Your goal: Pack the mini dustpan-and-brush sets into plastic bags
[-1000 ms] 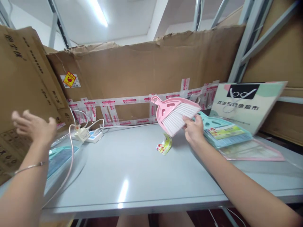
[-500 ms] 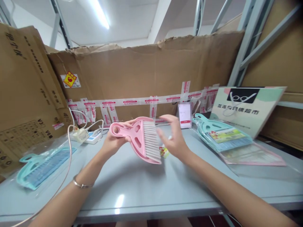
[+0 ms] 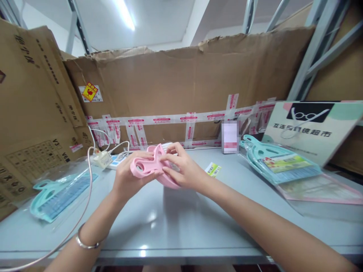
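The person's left arm (image 3: 96,226) slants up and inward from the lower left, and the left hand (image 3: 129,177) is clasped in a grip, its thumb (image 3: 150,176) pointing toward the right hand (image 3: 184,172). The right arm (image 3: 255,223) stretches in from the lower right; that hand's fingers (image 3: 171,158) are bent.

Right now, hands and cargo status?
Left hand, right hand gripping. Pink plastic dustpan-and-brush set held above grey table. Yellow-green printed card apart, seemingly not blocking.
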### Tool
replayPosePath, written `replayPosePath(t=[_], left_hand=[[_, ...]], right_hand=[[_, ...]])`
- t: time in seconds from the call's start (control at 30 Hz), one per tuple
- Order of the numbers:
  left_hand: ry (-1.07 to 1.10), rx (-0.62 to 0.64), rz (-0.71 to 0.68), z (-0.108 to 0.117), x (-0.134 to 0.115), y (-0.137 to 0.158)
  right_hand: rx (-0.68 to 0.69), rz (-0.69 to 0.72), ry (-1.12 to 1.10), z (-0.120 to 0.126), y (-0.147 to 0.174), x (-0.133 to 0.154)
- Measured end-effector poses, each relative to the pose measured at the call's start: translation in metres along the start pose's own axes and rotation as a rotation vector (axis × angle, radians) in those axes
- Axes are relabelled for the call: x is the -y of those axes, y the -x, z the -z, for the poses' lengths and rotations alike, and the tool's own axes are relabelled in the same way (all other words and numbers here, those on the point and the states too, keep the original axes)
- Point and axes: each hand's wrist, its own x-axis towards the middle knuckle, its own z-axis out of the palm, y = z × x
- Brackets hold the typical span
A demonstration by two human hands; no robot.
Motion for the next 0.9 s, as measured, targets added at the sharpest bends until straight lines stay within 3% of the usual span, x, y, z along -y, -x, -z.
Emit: replayPosePath(t=[0.07,0.17,0.3,0.37,0.47,0.53,0.6,0.73,0.9], left_hand=[[-0.021,0.001,-0.017,0.002,0.001,0.000],[0.112,0.132,0.051,0.006,0.001,-0.001],[0.202,0.238,0.076,0.010,-0.001,0.002],[0.112,0.168,0.042,0.013,0.000,0.006],[0.007,-0.091,-0.008,0.022,0.007,0.008],[-0.009,-0.177,-0.006,0.028,0.015,0.007],[-0.061,-0.089,0.017,0.034,0.022,0.005],[-0.334,0.163,0.092,0.038,0.031,0.005],[-0.520,0.688,0.179,0.025,0.027,0.012]], right_hand=[[0.028,-0.029,-0.054,-0.002,0.000,0.001],[0.144,-0.115,-0.206,-0.002,0.001,0.005],[0.251,-0.090,-0.258,0.004,0.002,0.013],[0.216,-0.082,-0.184,0.011,0.001,0.014],[0.018,-0.090,-0.104,0.021,0.000,0.009],[-0.032,-0.093,-0.043,0.022,0.002,0.001],[0.054,-0.082,0.074,0.016,0.008,-0.010],[0.361,-0.074,0.300,-0.007,0.024,-0.038],[0.552,-0.126,0.238,-0.020,0.033,-0.060]])
